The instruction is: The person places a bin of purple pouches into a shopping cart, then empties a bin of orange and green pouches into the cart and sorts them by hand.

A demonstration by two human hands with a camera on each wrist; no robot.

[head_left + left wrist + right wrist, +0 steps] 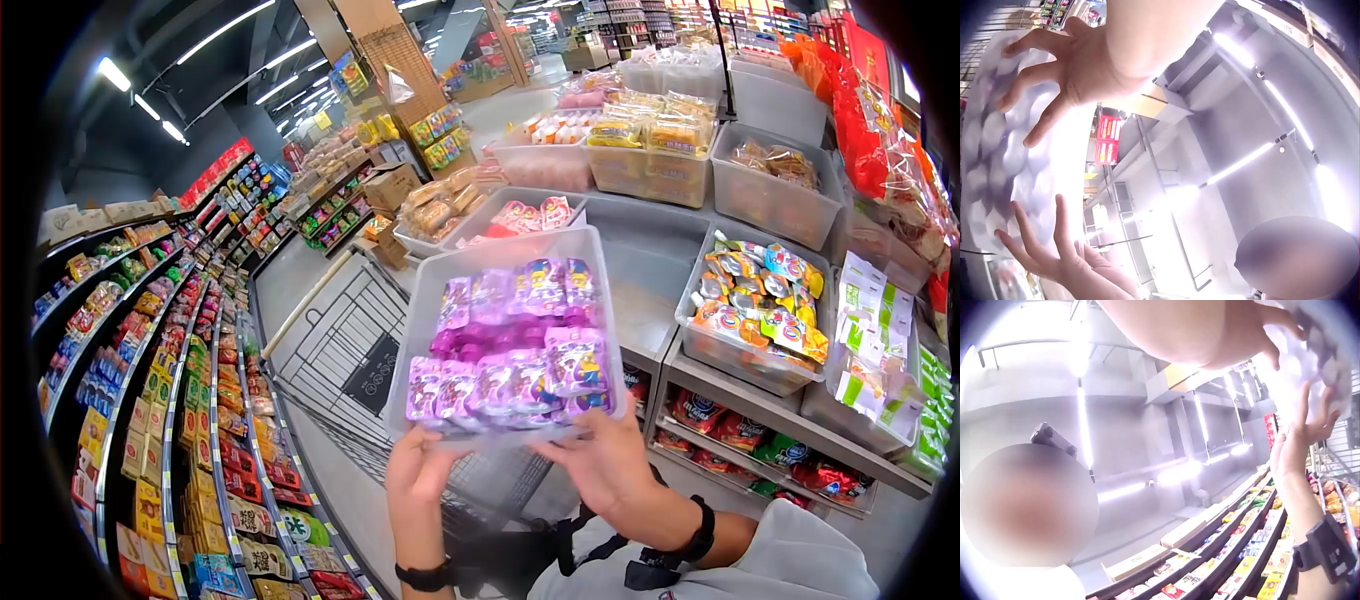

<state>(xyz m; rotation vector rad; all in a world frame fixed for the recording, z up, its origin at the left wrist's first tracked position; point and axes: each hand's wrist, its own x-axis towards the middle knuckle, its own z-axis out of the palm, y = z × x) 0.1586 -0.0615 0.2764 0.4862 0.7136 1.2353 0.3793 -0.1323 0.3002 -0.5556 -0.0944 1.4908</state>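
Observation:
A translucent plastic bin (410, 350) is held up in front of the person, tilted so its inside faces the head camera. Rows of purple printed pouches (500, 385) fill it, with darker purple caps in the middle. My left hand (425, 470) grips the near left part of the bin, and my right hand (605, 465) the near right. In the left wrist view, the fingers of the left hand (1072, 72) and right hand (1063, 265) spread across the bumpy underside. The right wrist view shows the right hand (1279, 331) partly, at the top edge.
A wire shopping cart (350, 340) stands behind and below the bin. To the right, a grey display counter (630, 280) carries several plastic bins, one with orange-and-white packs (765, 300). Long shelves of packaged snacks (190, 400) run along the left.

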